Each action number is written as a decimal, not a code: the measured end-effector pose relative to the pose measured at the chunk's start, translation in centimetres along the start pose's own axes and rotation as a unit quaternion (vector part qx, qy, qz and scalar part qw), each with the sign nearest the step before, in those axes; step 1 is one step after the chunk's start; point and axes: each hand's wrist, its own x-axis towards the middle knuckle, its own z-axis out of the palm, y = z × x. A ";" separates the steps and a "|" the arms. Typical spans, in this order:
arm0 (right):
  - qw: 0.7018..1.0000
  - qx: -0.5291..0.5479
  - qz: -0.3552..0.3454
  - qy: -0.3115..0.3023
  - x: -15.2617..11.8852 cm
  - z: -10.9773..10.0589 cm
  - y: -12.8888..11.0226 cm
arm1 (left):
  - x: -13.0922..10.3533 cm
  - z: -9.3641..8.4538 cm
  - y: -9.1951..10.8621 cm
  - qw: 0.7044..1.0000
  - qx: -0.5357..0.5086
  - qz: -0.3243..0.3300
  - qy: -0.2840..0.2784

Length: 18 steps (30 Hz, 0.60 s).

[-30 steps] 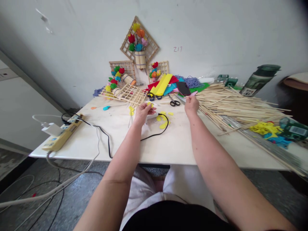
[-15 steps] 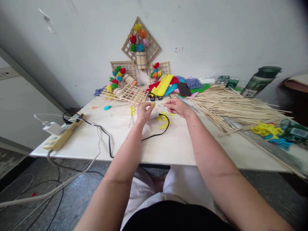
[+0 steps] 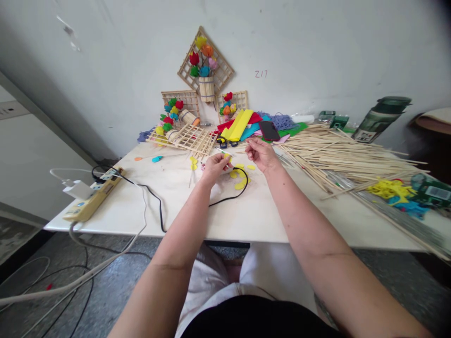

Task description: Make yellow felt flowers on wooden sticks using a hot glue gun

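My left hand [image 3: 215, 168] is closed in a pinch on a small yellow petal [image 3: 227, 158], above the table. To its right my right hand [image 3: 261, 154] is raised with thumb and fingers pressed together; whatever they hold, if anything, is too small to make out. Below the left hand lies a pale tool with a black cord [image 3: 246, 174], mostly hidden by the hand. Several loose yellow petals [image 3: 240, 186] are scattered beside the cord. Another yellow petal piece on a thin stem [image 3: 193, 162] lies left of my left hand.
Bamboo lattices with colored flowers [image 3: 206, 61] stand against the wall. Colored sheets [image 3: 237, 126], scissors [image 3: 225, 142] and a phone [image 3: 268, 131] lie at the back. Thin sticks [image 3: 338, 150] cover the right side, near a bottle [image 3: 382, 119]. A power strip [image 3: 93, 197] with cables sits left.
My right hand has moved slightly up and away from the left hand. My left hand has shifted a little right and down, still pinching the yellow petal.
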 end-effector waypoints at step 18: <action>0.975 -0.131 -0.141 0.111 0.4 1.5 0.3 | -0.9 0.6 1.7 0.999 0.037 0.003 -0.027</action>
